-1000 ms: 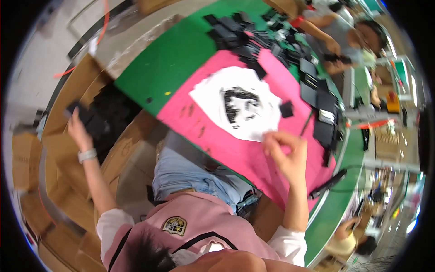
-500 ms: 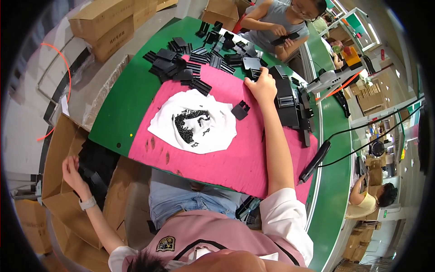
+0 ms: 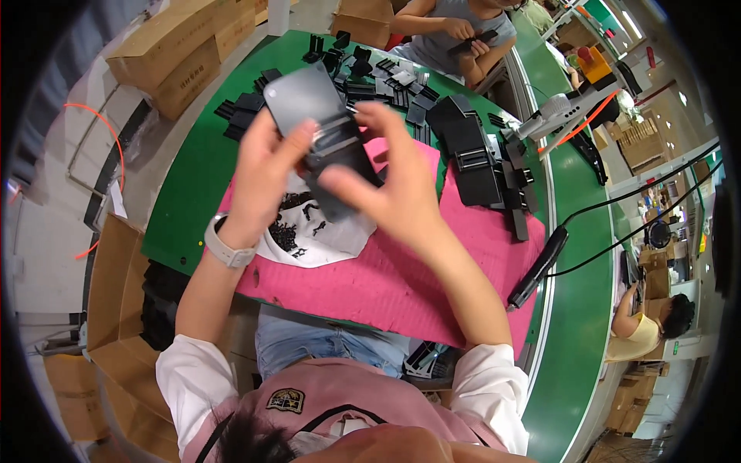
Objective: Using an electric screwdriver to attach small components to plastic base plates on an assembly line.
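The person's left hand (image 3: 266, 166) and right hand (image 3: 394, 189) together hold a flat black plastic part with a rounded grey-sheened end (image 3: 324, 131), raised above the table (image 3: 193, 193) in front of the chest. The left hand is curled around the part's left edge, thumb lying across its face; a pale wristband (image 3: 224, 245) sits on that wrist. The right hand grips the lower right side, with the thumb on the part's front and the fingers spread loosely above it, so it is partly open yet closed on the piece.

Under the hands a bright pink mat (image 3: 401, 270) covers the green table, and on it lies a white cloth (image 3: 324, 239) strewn with small black bits (image 3: 289, 231). To the right, a stack of black plastic housings (image 3: 475, 162) stands at the mat's far edge, with more black pieces (image 3: 370, 73) scattered further back. A black handheld power tool with a cable (image 3: 536, 266) lies at the mat's right side. Brown cardboard boxes (image 3: 185, 54) line the left. Across the table another person's hands (image 3: 463, 35) handle a dark piece, and a third person (image 3: 656, 324) sits at the far right.
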Available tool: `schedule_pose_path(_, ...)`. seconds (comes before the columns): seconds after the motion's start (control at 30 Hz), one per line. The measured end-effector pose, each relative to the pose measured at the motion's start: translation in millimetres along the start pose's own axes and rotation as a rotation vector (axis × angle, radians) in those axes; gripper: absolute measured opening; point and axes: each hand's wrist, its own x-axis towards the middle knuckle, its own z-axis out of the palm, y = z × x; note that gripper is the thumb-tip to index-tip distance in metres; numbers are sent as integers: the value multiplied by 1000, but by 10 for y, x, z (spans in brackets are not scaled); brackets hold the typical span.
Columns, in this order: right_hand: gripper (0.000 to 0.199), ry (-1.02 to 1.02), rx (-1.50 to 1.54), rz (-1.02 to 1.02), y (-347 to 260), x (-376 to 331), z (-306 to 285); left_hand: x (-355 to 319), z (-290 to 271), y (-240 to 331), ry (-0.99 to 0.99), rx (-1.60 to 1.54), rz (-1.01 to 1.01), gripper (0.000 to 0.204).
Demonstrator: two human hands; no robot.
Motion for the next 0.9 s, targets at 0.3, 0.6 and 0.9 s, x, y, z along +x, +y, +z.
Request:
schedule_pose_path(0.3, 29, -280, -209, 22, 888, 268, 628, 266, -439, -85, 429, -182, 175, 14)
schedule_pose_path(0.6, 20, -234, -148, 198, 834, 290, 398, 210, -365, -187, 160, -239, -24, 27)
schedule_pose_path(0.9, 21, -13, -216, -492, 272, -141, -102, -62, 59, -321, -210, -302, -222, 37)
